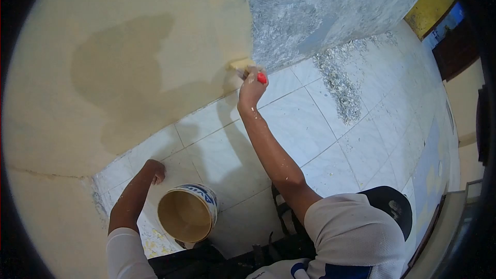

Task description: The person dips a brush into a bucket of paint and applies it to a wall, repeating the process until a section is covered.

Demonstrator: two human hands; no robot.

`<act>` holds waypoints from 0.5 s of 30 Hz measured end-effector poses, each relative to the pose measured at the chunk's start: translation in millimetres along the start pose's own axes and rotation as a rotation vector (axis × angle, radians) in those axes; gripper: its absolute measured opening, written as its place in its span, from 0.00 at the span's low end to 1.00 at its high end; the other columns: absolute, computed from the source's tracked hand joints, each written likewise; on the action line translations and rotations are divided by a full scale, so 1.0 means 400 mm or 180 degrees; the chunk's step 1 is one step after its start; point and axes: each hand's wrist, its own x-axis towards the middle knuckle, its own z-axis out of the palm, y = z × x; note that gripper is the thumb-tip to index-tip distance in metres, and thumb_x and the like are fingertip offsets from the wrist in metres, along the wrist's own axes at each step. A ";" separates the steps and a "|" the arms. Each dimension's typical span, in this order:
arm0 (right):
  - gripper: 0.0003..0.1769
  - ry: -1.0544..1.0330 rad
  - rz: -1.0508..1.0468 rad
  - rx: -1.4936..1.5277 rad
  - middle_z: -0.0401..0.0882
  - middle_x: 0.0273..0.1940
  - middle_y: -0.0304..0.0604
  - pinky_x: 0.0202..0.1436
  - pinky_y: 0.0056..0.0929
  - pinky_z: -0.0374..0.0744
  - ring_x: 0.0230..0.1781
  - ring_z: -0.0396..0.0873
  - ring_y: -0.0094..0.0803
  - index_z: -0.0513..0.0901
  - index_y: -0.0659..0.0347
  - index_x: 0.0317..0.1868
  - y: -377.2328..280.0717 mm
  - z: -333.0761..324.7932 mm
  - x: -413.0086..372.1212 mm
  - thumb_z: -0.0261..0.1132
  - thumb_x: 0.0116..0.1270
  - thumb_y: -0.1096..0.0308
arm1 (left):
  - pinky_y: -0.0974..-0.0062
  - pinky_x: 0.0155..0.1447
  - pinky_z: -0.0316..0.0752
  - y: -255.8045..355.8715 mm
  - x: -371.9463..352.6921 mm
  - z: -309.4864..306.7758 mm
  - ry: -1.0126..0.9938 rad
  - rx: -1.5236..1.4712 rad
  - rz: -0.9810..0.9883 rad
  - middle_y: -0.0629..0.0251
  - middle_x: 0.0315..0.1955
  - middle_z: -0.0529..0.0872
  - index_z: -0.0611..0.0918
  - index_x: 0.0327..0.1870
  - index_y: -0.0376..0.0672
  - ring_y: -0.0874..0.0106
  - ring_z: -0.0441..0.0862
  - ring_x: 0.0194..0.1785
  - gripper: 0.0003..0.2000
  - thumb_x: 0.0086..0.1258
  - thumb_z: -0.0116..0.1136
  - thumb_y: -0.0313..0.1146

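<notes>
My right hand (252, 87) grips a paintbrush (262, 78) with a red handle. Its bristle end, loaded with cream paint, is at the lower part of the wall, right where the cream coat (206, 31) meets the bare grey surface (289, 15). Low on the left, my left hand (156, 170) is closed with its fingers curled in, close over the floor tiles, and nothing shows in it. Just below that hand stands a paint bucket (209, 196) with a white and blue label, its inside coated in cream.
Flakes of scraped paint (343, 90) lie in a heap along the wall's foot on the white tiled floor (289, 116). A yellow panel (430, 5) and a dark brown piece (457, 54) are at the upper right. Yellowish specks (155, 243) dot the floor at lower left.
</notes>
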 end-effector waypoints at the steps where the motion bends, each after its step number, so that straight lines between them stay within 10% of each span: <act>1: 0.04 -0.0102 -0.0039 0.0219 0.74 0.31 0.36 0.34 0.25 0.78 0.29 0.77 0.25 0.76 0.62 0.35 -0.030 0.025 0.003 0.60 0.67 0.71 | 0.67 0.51 0.82 0.004 -0.007 0.000 0.0034 0.0016 -0.0014 0.57 0.46 0.89 0.88 0.45 0.40 0.67 0.88 0.47 0.16 0.53 0.66 0.28; 15: 0.09 -0.1943 -0.1466 0.2315 0.84 0.40 0.51 0.49 0.30 0.82 0.42 0.86 0.38 0.78 0.67 0.43 -0.597 0.391 0.023 0.57 0.72 0.70 | 0.66 0.43 0.82 -0.008 0.040 -0.005 0.0084 0.0363 0.0159 0.63 0.39 0.91 0.91 0.35 0.45 0.69 0.88 0.40 0.12 0.48 0.70 0.35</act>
